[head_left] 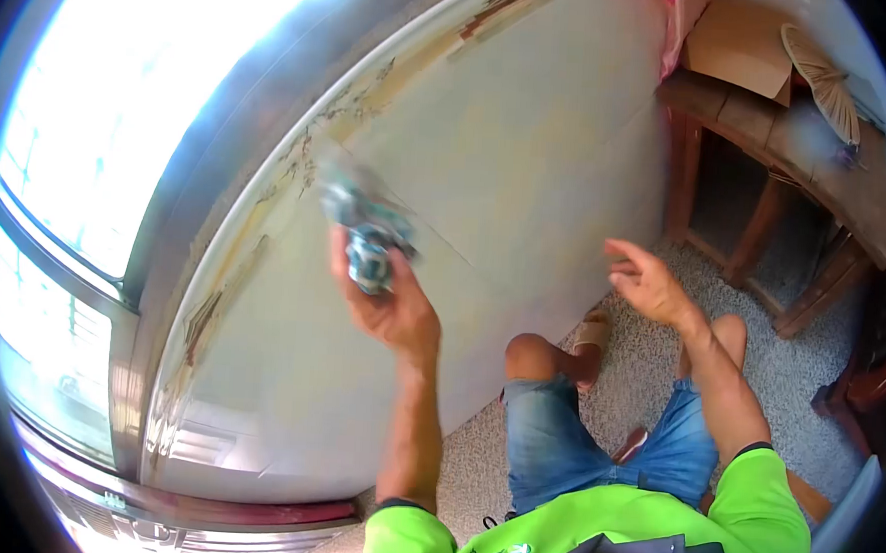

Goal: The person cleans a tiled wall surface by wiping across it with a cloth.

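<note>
My left hand [396, 309] is raised over a large pale panel with a painted edge [509, 160]. Its fingers are closed round a crumpled teal and clear object [372, 248], which looks like a plastic packet; its upper end is blurred. My right hand [648, 284] is held in the air between the panel and the wooden table, over the speckled floor. Its fingers are apart and slightly bent, with nothing in them.
A wooden table [732, 116] at the upper right carries a cardboard box [741, 47] and a folding fan [824, 81]. A bright window [101, 108] fills the left side. Dark wooden furniture [874, 369] stands at the right edge. My bent knees are below my hands.
</note>
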### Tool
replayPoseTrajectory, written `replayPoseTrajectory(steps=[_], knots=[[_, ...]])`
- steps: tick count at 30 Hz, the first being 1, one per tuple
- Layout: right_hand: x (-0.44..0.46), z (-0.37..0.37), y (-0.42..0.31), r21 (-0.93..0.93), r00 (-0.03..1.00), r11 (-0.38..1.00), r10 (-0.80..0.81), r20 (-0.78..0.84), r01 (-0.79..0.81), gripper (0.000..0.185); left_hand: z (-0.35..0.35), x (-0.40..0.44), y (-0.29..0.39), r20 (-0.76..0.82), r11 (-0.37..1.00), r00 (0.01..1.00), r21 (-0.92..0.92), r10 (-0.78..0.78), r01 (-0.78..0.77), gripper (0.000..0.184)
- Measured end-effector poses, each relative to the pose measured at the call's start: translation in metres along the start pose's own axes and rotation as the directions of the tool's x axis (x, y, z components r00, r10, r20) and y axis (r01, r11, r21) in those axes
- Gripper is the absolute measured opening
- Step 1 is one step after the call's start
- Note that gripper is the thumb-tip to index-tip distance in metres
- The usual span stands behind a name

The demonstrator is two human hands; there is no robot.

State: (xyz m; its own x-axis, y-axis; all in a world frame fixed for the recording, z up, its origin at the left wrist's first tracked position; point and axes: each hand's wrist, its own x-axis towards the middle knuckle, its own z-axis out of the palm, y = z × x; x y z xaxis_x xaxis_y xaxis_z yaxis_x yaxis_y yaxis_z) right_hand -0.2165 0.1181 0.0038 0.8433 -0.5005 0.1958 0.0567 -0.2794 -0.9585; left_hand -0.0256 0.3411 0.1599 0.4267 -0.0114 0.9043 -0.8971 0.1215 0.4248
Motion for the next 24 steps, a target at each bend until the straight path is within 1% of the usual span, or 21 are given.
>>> replayPoseTrajectory(steps=[1, 2, 3, 4, 5, 7, 8, 10, 11, 12, 13, 14, 15, 16, 17, 18, 19, 20, 22, 24], knots=[[-0.004, -0.009, 0.011, -0.084, 0.998, 0.995, 0.041, -0.050, -0.045, 0.055, 0.002, 0.022, -0.002, 0.008, 0.950, 0.965, 0.176, 0.261, -0.258, 0.054], [-0.010, -0.017, 0.033, -0.082, 0.998, 0.995, 0.049, -0.047, -0.052, 0.055, 0.004, 0.038, -0.004, 0.013, 0.951, 0.967, 0.178, 0.254, -0.252, 0.054], [-0.013, -0.022, 0.060, -0.234, 0.997, 0.972, -0.004, -0.077, -0.014, 0.053, 0.007, 0.052, -0.007, 0.215, 0.801, 0.919, 0.452, 0.329, -0.393, 0.060], [-0.016, -0.027, 0.080, -0.381, 0.993, 0.924, -0.062, -0.098, 0.020, 0.051, 0.010, 0.058, -0.008, 0.425, 0.551, 0.844, 0.640, 0.328, -0.536, 0.066], [-0.024, -0.029, 0.091, -0.377, 0.993, 0.926, -0.060, -0.103, 0.016, 0.051, 0.013, 0.055, -0.016, 0.430, 0.551, 0.841, 0.635, 0.330, -0.541, 0.066], [-0.040, -0.030, 0.109, -0.462, 0.982, 0.867, 0.150, -0.113, -0.185, 0.052, 0.022, 0.039, -0.052, 0.675, 0.408, 0.724, 0.627, 0.140, -0.663, 0.074], [-0.042, -0.032, 0.116, -0.454, 0.979, 0.869, 0.155, -0.129, -0.198, 0.052, 0.025, 0.027, -0.064, 0.710, 0.419, 0.688, 0.585, 0.151, -0.695, 0.070], [-0.049, -0.032, 0.133, -0.569, 0.932, 0.762, 0.362, -0.020, -0.308, 0.055, 0.034, -0.005, -0.082, 0.835, 0.457, 0.546, 0.459, 0.070, -0.761, 0.066], [-0.047, -0.030, 0.143, -0.562, 0.932, 0.764, 0.360, -0.035, -0.317, 0.055, 0.039, -0.021, -0.084, 0.891, 0.452, 0.454, 0.406, -0.002, -0.794, 0.062], [-0.045, -0.030, 0.154, -0.561, 0.944, 0.777, 0.328, -0.024, -0.284, 0.055, 0.037, -0.058, -0.106, 0.970, 0.479, 0.239, 0.235, -0.054, -0.846, 0.059], [-0.044, -0.029, 0.160, -0.564, 0.954, 0.788, 0.299, 0.002, -0.246, 0.055, 0.035, -0.073, -0.110, 0.990, 0.496, 0.121, 0.139, -0.069, -0.857, 0.057], [-0.044, -0.030, 0.153, -0.557, 0.955, 0.792, 0.296, -0.008, -0.250, 0.055, 0.028, -0.088, -0.129, 0.997, 0.516, 0.073, 0.070, -0.015, -0.853, 0.056], [-0.041, -0.031, 0.138, -0.571, 0.933, 0.772, 0.359, 0.029, -0.279, 0.056, 0.030, -0.084, -0.128, 0.998, 0.510, 0.063, 0.056, -0.004, -0.858, 0.056], [-0.040, -0.032, 0.130, -0.583, 0.906, 0.752, 0.419, 0.064, -0.307, 0.056, 0.032, -0.075, -0.128, 1.000, 0.502, 0.026, 0.015, 0.015, -0.865, 0.056], [-0.041, -0.031, 0.137, -0.571, 0.908, 0.759, 0.416, 0.054, -0.313, 0.056, 0.034, -0.066, -0.128, 0.999, 0.493, -0.012, -0.025, 0.030, -0.870, 0.057], [-0.043, -0.026, 0.148, -0.548, 0.924, 0.776, 0.382, 0.013, -0.313, 0.056, 0.043, -0.054, -0.129, 0.998, 0.411, -0.006, -0.028, 0.056, -0.911, 0.059], [-0.043, -0.021, 0.154, -0.526, 0.938, 0.793, 0.347, -0.023, -0.307, 0.057, 0.055, -0.036, -0.124, 0.999, 0.403, -0.013, -0.033, 0.053, -0.915, 0.059], [-0.041, -0.020, 0.155, -0.518, 0.939, 0.799, 0.343, -0.021, -0.304, 0.057, 0.070, -0.014, -0.111, 0.995, 0.373, 0.046, 0.010, 0.087, -0.928, 0.060], [-0.038, -0.021, 0.155, -0.481, 0.910, 0.802, 0.414, 0.019, -0.354, 0.056, 0.103, 0.030, -0.086, 0.970, 0.325, 0.164, 0.100, 0.178, -0.941, 0.064], [-0.035, -0.018, 0.162, -0.509, 0.912, 0.792, 0.410, 0.032, -0.338, 0.056, 0.137, 0.068, -0.061, 0.921, 0.301, 0.268, 0.180, 0.282, -0.936, 0.065]])
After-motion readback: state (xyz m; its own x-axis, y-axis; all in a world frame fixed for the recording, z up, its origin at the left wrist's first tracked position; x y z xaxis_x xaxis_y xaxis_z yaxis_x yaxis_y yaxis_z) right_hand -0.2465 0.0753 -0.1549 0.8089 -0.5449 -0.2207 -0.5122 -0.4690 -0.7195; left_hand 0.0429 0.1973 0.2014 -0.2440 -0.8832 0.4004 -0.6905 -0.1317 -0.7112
